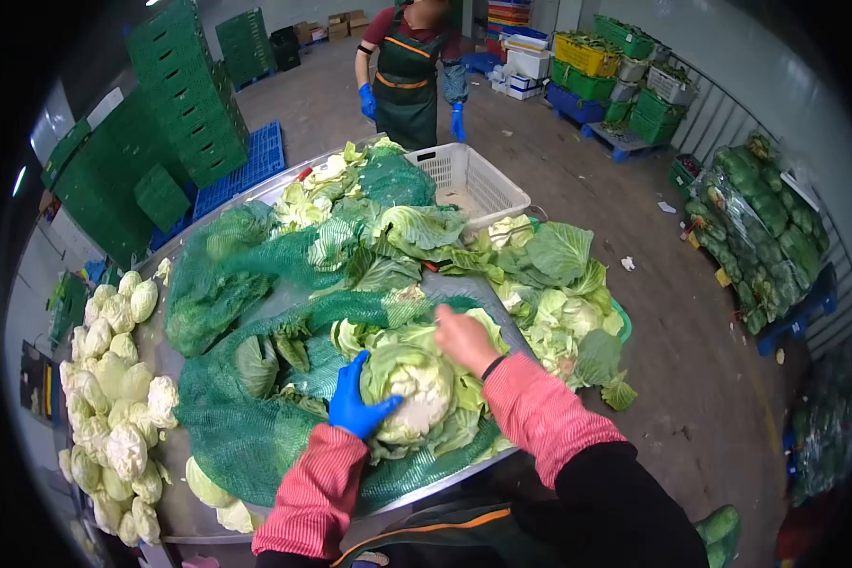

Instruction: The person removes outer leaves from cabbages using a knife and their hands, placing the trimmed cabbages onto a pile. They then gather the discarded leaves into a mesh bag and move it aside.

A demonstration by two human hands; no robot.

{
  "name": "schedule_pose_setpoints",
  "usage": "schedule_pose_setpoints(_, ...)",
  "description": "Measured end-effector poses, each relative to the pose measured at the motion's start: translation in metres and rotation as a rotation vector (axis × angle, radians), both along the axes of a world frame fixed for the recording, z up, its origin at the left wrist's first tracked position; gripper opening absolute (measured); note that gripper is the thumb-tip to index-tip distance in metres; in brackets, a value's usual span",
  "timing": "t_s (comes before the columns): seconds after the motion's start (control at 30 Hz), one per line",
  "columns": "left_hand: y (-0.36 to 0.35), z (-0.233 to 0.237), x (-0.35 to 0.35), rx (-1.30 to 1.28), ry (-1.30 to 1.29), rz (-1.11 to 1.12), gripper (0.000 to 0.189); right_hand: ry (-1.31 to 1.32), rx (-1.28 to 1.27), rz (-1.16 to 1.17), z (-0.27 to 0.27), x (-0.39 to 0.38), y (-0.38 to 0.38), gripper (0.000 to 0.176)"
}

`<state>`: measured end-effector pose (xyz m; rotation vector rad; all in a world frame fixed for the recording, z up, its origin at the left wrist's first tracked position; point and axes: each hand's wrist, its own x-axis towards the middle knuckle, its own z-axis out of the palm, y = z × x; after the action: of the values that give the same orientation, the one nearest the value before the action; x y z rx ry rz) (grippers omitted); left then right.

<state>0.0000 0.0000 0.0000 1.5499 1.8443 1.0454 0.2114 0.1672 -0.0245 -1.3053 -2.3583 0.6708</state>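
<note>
Cauliflower point(415, 393): lying on the near edge of the table, right in front of the person, pale curd facing up and showing through a collar of leaves.
Outer leaves point(464, 426): wrapping the head on its right and near sides, light green, crinkled, fanning loosely outward.
Left hand point(355, 402): wearing a blue glove, spreading wide and cupping the head's left side, thumb lying across the curd.
Right hand point(464, 339): bare, curling its fingers together over the leaves at the far top; the tips are hidden, so I cannot tell whether they are pinching a leaf.
Doing it well: probably by keeping the gloved hand bracing the head firmly while the leaves are being pulled down and away from the stalk, not across the brittle curd.
Green net sack point(246, 426): spreading under and left of the head.
Metal table point(166, 364): carrying everything.
Trimmed heads point(114, 398): piling along the left edge.
Loose leaves point(559, 284): heaping at the right.
Co-worker point(407, 76): standing at the far end, aproned, wearing blue gloves.
</note>
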Motion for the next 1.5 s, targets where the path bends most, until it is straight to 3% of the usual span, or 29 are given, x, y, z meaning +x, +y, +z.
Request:
schedule_pose_setpoints(0.03,-0.008,-0.005,0.001,0.077,0.015,-0.040,0.093,0.048,-0.062,-0.063,-0.010,0.011,0.012,0.028)
schedule_pose_setpoints(0.13,-0.011,-0.032,-0.017,0.122,-0.331,0.100,0.093,0.100,-0.135,-0.206,-0.045,0.001,0.014,0.027)
schedule_pose_setpoints(0.2,-0.020,-0.048,-0.022,0.090,-0.610,0.240,0.087,0.068,-0.014,-0.352,-0.051,0.023,0.011,0.025)
schedule_pose_setpoints(0.23,-0.022,-0.044,-0.024,0.080,-0.756,0.330,0.081,0.063,0.055,-0.421,-0.049,0.031,0.017,0.024)
schedule_pose_setpoints(0.27,-0.024,-0.039,-0.024,0.100,-0.904,0.389,0.077,0.105,-0.011,-0.461,-0.048,0.047,0.029,0.027)
schedule_pose_setpoints(0.3,-0.028,-0.026,-0.022,0.115,-1.049,0.456,0.073,0.087,-0.140,-0.512,-0.012,0.055,0.018,0.032)
schedule_pose_setpoints(0.37,-0.024,-0.034,-0.018,0.196,-1.067,0.453,0.069,-0.095,0.098,-0.338,0.008,0.060,0.007,0.029)
schedule_pose_setpoints(0.47,-0.013,-0.049,-0.005,-0.053,-0.933,0.695,0.085,0.037,0.066,-0.077,0.032,0.034,-0.037,0.026)
schedule_pose_setpoints(0.5,-0.011,-0.040,0.007,-0.029,-0.978,0.584,0.087,-0.017,0.021,-0.022,0.031,0.030,-0.053,0.024)
schedule_pose_setpoints(0.53,-0.007,-0.059,0.007,-0.114,-0.929,0.613,0.088,-0.071,-0.012,0.030,0.030,0.029,-0.064,0.022)
schedule_pose_setpoints(0.57,-0.005,-0.081,0.008,-0.032,-0.925,0.548,0.088,-0.124,-0.037,0.075,0.027,0.030,-0.073,0.020)
schedule_pose_setpoints(0.73,0.006,-0.078,0.004,-0.032,-0.872,0.502,0.091,-0.067,0.229,0.052,0.028,0.039,-0.077,0.018)
schedule_pose_setpoints(0.83,0.012,-0.062,0.008,-0.064,-0.822,0.521,0.092,-0.233,0.234,0.090,0.054,0.038,-0.086,0.016)
schedule_pose_setpoints(0.93,0.011,-0.065,0.011,-0.042,-0.774,0.526,0.094,-0.329,0.301,0.087,0.034,0.036,-0.083,0.018)
schedule_pose_setpoints(1.07,0.009,-0.064,0.020,-0.031,-0.634,0.596,0.093,-0.049,0.046,-0.058,0.021,0.034,-0.067,0.024)
schedule_pose_setpoints(1.13,0.007,-0.068,0.020,0.025,-0.658,0.507,0.103,0.178,-0.132,-0.078,0.021,0.033,-0.065,0.027)
schedule_pose_setpoints(1.2,0.002,-0.078,0.020,-0.002,-0.521,0.542,0.107,0.075,-0.121,0.033,0.059,0.026,-0.069,0.032)
schedule_pose_setpoints(1.27,0.002,-0.070,0.029,0.014,-0.550,0.514,0.108,-0.010,0.074,0.069,0.071,0.012,-0.067,0.038)
schedule_pose_setpoints(1.3,0.003,-0.077,0.030,0.040,-0.532,0.497,0.109,-0.024,0.180,0.073,0.071,0.007,-0.063,0.042)
schedule_pose_setpoints(1.5,0.006,-0.051,0.041,0.066,-0.232,0.363,0.102,0.027,0.169,0.256,0.037,0.011,-0.011,0.049)
